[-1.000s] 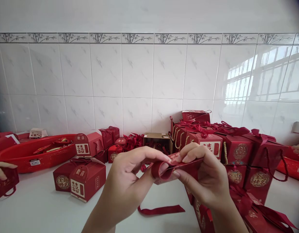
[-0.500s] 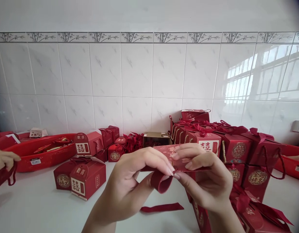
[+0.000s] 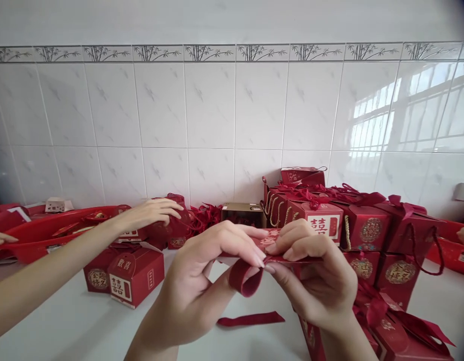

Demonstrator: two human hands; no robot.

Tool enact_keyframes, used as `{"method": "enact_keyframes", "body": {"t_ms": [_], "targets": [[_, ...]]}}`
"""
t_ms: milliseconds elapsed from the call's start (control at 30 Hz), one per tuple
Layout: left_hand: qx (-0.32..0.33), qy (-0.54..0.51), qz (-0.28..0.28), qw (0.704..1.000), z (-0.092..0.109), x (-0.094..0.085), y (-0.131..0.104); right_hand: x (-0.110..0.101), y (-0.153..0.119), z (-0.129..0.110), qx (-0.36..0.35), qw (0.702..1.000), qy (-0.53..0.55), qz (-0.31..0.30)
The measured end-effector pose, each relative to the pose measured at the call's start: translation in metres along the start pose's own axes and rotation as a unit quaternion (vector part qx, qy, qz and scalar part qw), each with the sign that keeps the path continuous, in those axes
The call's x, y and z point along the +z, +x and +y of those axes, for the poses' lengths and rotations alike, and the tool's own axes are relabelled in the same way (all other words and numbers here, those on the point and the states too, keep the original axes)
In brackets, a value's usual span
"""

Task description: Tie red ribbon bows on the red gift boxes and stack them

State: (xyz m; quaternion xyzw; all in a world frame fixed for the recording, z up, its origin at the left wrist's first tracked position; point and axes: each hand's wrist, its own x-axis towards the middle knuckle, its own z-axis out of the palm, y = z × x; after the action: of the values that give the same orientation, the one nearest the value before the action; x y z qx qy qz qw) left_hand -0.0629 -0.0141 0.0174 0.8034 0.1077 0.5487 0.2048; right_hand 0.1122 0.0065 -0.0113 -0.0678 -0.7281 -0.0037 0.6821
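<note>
Pinched between the thumb and fingers of my left hand [image 3: 201, 273] is a dark red ribbon [image 3: 250, 283], bent into a loop. My right hand [image 3: 322, 273] pinches the same ribbon where the loop gathers, its fingertips meeting those of the left. Right behind the fingers is the top of a red patterned gift box [image 3: 270, 236]; my right fingers rest on it. Both hands cover most of this box. Below the loop, a flat tail of red ribbon [image 3: 252, 319] shows above the white tabletop [image 3: 201, 346].
Finished-looking red boxes [image 3: 370, 225] with bows are stacked at right. Two red boxes [image 3: 137, 276] stand at left, under another person's arm [image 3: 77, 258] reaching across. A red basket [image 3: 32, 235] lies behind, and a brown carton [image 3: 244, 213] stands against the tiled wall.
Another person's arm has come in from the left, its hand now at the boxes at the back. My hands keep their pinch on the ribbon with only slight shifts.
</note>
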Motion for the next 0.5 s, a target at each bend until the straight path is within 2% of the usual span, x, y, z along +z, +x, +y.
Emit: {"method": "enact_keyframes", "body": {"t_ms": [200,400,500], "targets": [[-0.083,-0.079,0.035,0.993,0.01,0.006,0.0,0.0,0.001,-0.002,0.012,1.0,0.026,0.012],[-0.086,-0.124,0.121,0.981,0.011,0.011,0.005,0.003,0.001,-0.002,0.044,0.998,0.038,0.038],[-0.081,-0.121,0.123,0.982,0.011,0.011,0.005,0.004,0.003,-0.004,0.086,0.993,0.062,0.055]]}}
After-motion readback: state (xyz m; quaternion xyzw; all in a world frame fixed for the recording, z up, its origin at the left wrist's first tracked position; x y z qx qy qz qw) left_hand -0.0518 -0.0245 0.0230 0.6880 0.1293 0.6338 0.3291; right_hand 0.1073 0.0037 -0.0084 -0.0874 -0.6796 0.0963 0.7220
